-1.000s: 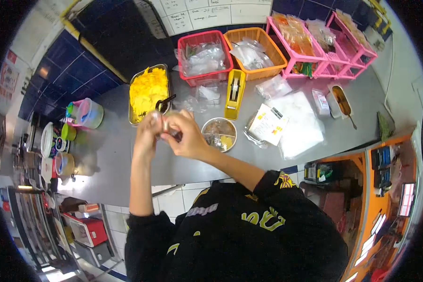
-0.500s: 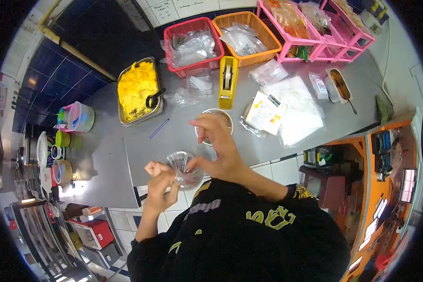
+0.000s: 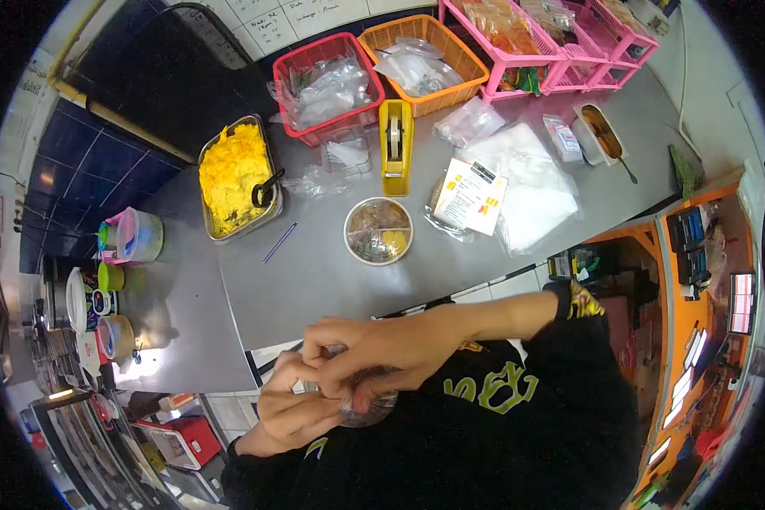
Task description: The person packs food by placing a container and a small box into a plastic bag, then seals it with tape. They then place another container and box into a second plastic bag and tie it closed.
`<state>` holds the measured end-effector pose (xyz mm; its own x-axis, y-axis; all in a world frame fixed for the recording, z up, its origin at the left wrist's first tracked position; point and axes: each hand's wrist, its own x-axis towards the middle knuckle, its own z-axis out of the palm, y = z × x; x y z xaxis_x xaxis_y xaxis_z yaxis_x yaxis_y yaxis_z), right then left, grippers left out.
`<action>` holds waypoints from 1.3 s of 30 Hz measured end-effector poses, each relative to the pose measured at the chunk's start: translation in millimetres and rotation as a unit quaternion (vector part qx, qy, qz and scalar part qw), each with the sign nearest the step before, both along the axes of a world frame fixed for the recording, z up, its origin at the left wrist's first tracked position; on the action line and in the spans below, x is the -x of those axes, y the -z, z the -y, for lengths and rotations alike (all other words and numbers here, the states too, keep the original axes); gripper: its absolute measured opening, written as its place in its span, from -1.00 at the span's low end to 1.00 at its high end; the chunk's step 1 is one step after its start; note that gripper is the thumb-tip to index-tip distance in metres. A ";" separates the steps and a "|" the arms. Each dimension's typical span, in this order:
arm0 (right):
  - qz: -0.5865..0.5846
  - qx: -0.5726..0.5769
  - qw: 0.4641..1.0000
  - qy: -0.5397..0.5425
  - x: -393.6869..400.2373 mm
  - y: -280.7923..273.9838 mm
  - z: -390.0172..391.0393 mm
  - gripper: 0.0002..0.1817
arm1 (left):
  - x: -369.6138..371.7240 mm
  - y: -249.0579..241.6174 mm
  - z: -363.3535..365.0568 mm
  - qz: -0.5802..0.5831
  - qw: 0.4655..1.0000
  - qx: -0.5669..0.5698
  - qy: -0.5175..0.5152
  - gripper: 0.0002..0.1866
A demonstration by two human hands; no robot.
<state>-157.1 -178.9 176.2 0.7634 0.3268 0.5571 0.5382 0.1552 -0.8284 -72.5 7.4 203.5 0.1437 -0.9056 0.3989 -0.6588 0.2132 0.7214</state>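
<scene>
Close to my body, below the counter's front edge, both hands meet around a clear plastic piece, round in outline. My left hand grips its left side with bent fingers. From the right, my right hand reaches over the top with fingers curled onto the plastic. The fingers partly hide the piece. On the counter beyond the hands stands a round white-rimmed bowl with divided food inside, brown at the back and yellow at the front right.
Left on the counter are a tray of yellow food and a pen. A yellow tape dispenser stands behind the bowl. Red and orange baskets are at the back. A printed card and plastic bags lie right.
Both hands and the clear plastic have moved down toward my body. My right hand has left the area over the bowl and closed onto the plastic. The view has shifted slightly.
</scene>
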 end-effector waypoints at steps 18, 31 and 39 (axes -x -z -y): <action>0.050 0.001 0.959 0.279 -51.3 30.7 -24.2 -0.78 | -35.2 67.4 -13.3 0.117 0.926 0.199 -0.298 -0.91; -0.168 0.029 0.966 0.193 -97.2 116.6 -38.1 -0.93 | -59.9 149.3 -18.8 -0.046 0.962 0.077 -0.258 -0.82; -0.037 0.183 0.909 0.373 -98.1 105.2 -64.9 -0.86 | -68.5 198.8 6.6 -0.124 0.916 0.190 -0.331 -0.88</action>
<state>-59.0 -114.1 71.0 0.8795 -0.1436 0.4536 0.3214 -0.5238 -0.7889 -3.9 0.9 4.7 0.7398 -0.3893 0.5487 -0.5609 0.0935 0.8226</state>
